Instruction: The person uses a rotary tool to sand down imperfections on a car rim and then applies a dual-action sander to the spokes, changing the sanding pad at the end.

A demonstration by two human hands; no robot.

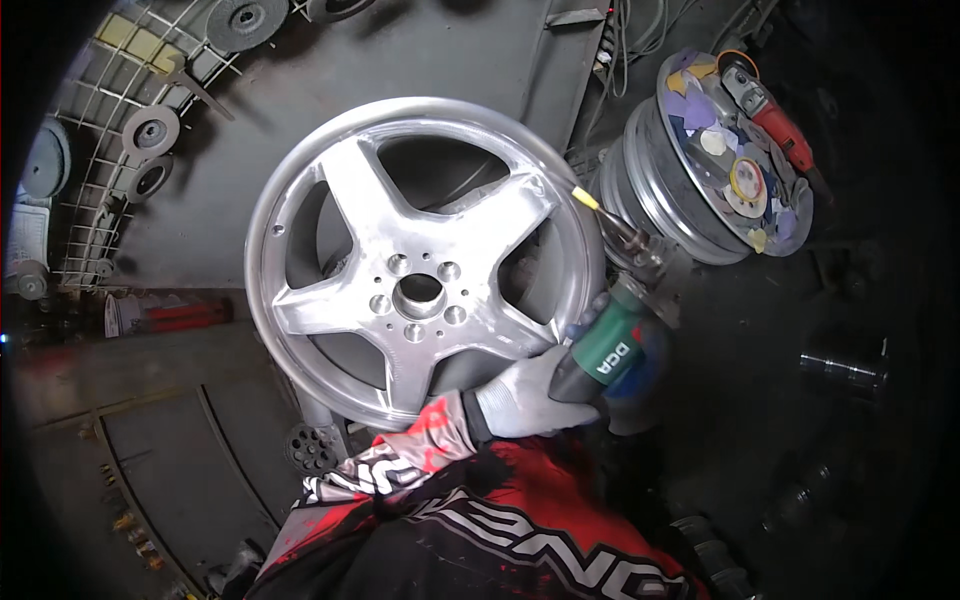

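Note:
My left hand (525,392), in a pale grey glove, is wrapped round the dark lower body of a green and black handheld grinder (605,345). The grinder stands tilted, its metal nose upward, and a slim bit with a yellow band (586,198) points toward the wheel's right rim. Blurred metal parts surround the nose. Behind the grinder, a blue patch (642,368) looks like the glove of my right hand; its fingers are smeared and partly hidden. A bare silver five-spoke alloy wheel (420,215) lies face up left of the grinder. I cannot tell whether the bit touches it.
At the upper right, another rim (655,185) carries a tray of assorted abrasive pieces (715,145) and a red angle grinder (780,125). A wire rack (95,190) with abrasive discs (150,132) curves along the left. Cables (640,40) hang at the top.

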